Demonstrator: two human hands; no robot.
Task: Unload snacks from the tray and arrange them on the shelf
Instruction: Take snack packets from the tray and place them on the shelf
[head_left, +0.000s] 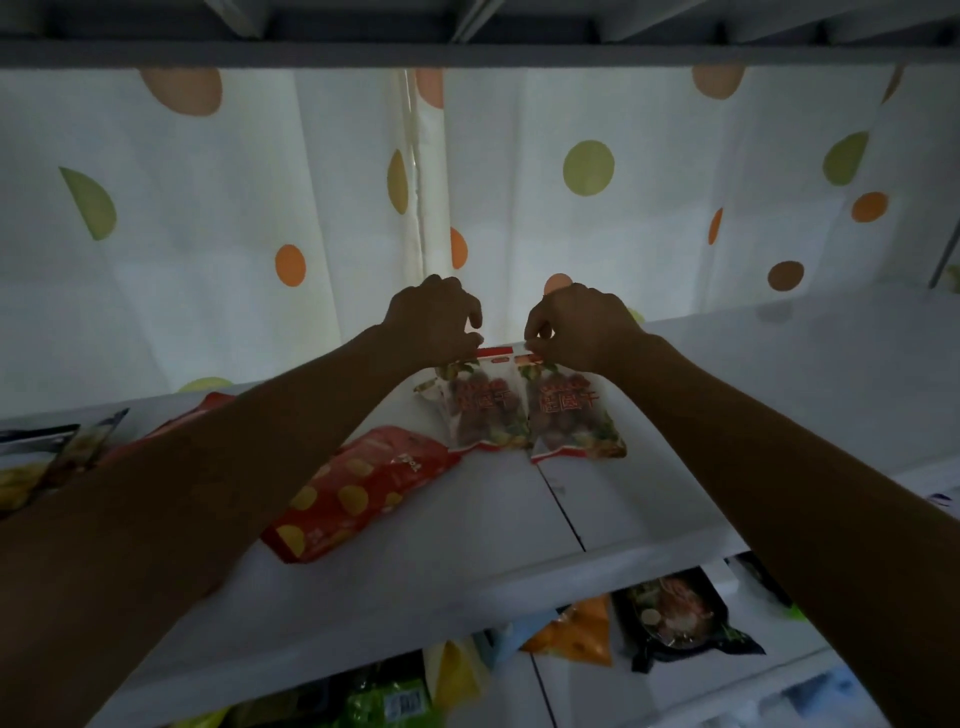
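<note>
Two hands standing snack bags up at the back of a white shelf.

The left hand (436, 322) pinches the top edge of the left dried-fruit bag (480, 408); the right hand (576, 327) pinches the top of the right dried-fruit bag (569, 415), each grip closed on its bag. Both bags touch side by side on the shelf (467, 525), beside a red chip bag (358, 491) lying flat, before a dotted curtain (623, 208).
</note>
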